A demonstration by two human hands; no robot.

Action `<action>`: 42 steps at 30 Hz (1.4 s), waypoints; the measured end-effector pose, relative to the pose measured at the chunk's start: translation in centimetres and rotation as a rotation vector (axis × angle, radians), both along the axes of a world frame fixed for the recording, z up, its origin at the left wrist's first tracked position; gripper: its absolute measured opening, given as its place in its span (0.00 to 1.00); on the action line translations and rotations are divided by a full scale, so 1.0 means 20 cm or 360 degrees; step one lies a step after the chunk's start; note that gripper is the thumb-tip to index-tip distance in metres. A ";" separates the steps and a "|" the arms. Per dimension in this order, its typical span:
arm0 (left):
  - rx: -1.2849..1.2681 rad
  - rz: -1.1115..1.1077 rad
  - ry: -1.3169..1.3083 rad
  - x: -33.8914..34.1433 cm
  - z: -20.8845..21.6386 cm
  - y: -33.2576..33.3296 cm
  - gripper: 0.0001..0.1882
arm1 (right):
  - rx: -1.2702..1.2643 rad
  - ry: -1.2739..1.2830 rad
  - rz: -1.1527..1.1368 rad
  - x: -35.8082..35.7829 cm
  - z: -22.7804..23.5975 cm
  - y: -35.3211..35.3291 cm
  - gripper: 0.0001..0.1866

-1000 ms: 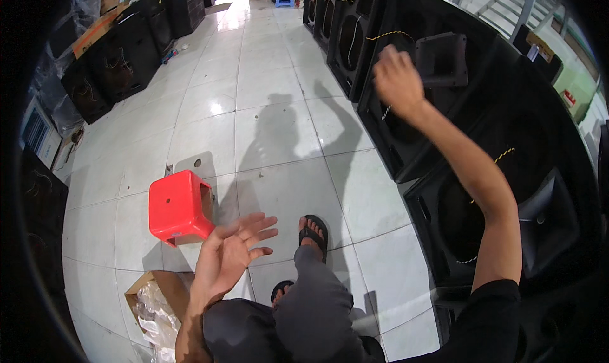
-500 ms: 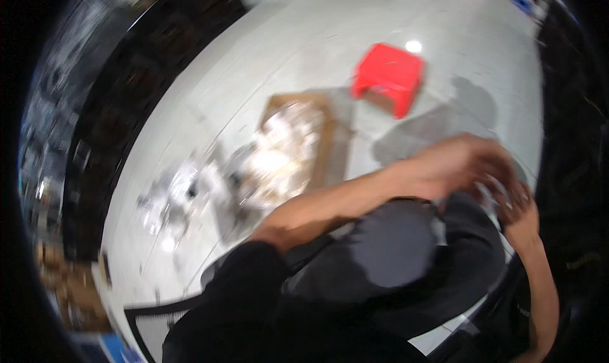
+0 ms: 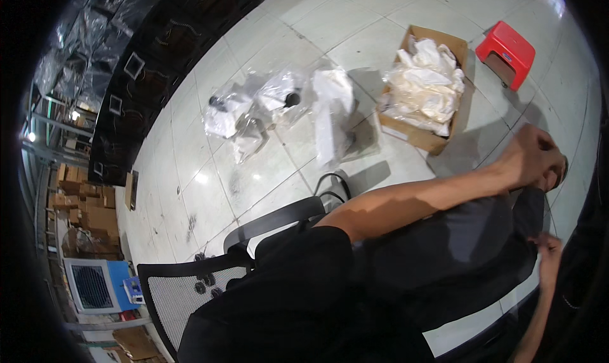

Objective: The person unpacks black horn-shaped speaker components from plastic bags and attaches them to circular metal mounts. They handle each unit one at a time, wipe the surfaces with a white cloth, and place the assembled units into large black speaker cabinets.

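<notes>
My left hand (image 3: 531, 159) is at the far end of my dark trouser leg (image 3: 444, 236), on the right. Its fingers are curled, and what lies under them is hidden. Lower down, my right hand (image 3: 549, 252) has its fingertips drawn together against the trouser fabric, by the edge of the leg. Beyond my left arm stands an open cardboard box (image 3: 436, 144) filled with white items in clear plastic (image 3: 428, 84). A red plastic stool (image 3: 509, 51) is just right of the box.
On the tiled floor lie several white parts in clear bags (image 3: 279, 97). Around me are a black chair armrest (image 3: 276, 220) and mesh backrest (image 3: 181, 293). Black stacked units (image 3: 149, 77) line the left. Cartons (image 3: 95, 211) and a blue-white fan unit (image 3: 92, 285) stand at lower left.
My view has swung left, so the box and stool appear farther right. My hands, close together and blurred before, are now apart, the right one lower against the trouser leg.
</notes>
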State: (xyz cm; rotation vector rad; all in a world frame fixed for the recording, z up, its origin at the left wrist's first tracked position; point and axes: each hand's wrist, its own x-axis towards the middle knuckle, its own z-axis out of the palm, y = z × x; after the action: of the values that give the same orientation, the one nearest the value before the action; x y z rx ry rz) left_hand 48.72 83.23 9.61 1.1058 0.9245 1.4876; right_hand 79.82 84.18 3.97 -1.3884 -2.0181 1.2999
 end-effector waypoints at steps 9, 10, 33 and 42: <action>-0.0643 0.1296 0.1952 -1.19 -0.79 -0.83 0.39 | 0.0226 -0.0212 0.0102 -0.47 0.28 -0.83 0.13; -0.0786 0.1534 0.2106 -1.24 -0.99 -0.88 0.41 | 0.0246 -0.0271 0.0089 -0.53 0.33 -0.90 0.14; 0.0179 0.0553 -0.0188 -1.65 0.16 -2.14 0.14 | 0.1432 0.0212 0.0416 -1.91 0.79 -1.68 0.34; 0.0026 0.0513 -0.1055 -1.80 -0.02 -2.44 0.12 | 0.2205 -0.0126 0.0953 -2.16 0.79 -1.73 0.28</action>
State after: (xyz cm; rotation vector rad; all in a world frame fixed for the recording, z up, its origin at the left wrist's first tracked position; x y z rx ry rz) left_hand 12.74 34.50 9.28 0.4159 0.6301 1.9557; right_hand 36.65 49.54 19.81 -0.1741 -2.5337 -0.2189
